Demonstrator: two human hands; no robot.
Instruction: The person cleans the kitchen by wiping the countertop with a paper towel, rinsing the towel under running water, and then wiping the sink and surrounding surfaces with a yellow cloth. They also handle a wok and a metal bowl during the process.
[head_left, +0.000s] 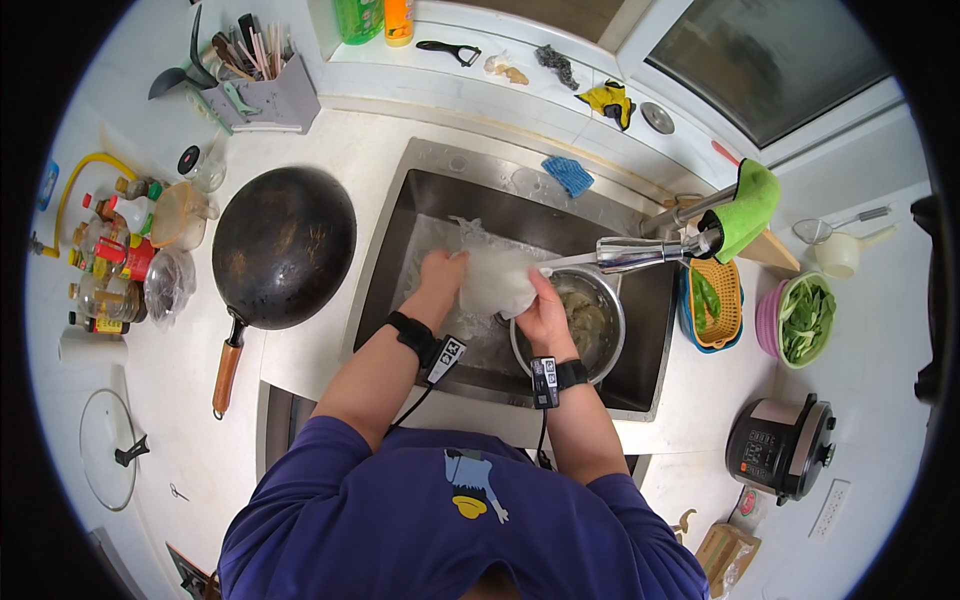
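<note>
Over the steel sink (645, 390), a white, translucent plastic bag (496, 283) is stretched between my two hands and looks blurred. My left hand (442, 276) grips its left side, while my right hand (543, 315) pinches its right edge. From the chrome faucet (637, 253), a stream of water runs toward the bag near my right fingers. Below and partly behind my right hand stands a steel bowl (616, 330). It holds greyish food pieces (585, 311) in liquid. Water is splashing on the sink floor to the left of the bowl.
An overturned wok (283, 247) lies left of the sink, beside several bottles (112, 262). To the right are a yellow basket (724, 300) with green peppers, a green colander (806, 319) of leafy greens and an electric pressure cooker (780, 448). A blue cloth (568, 175) rests on the sink's back rim.
</note>
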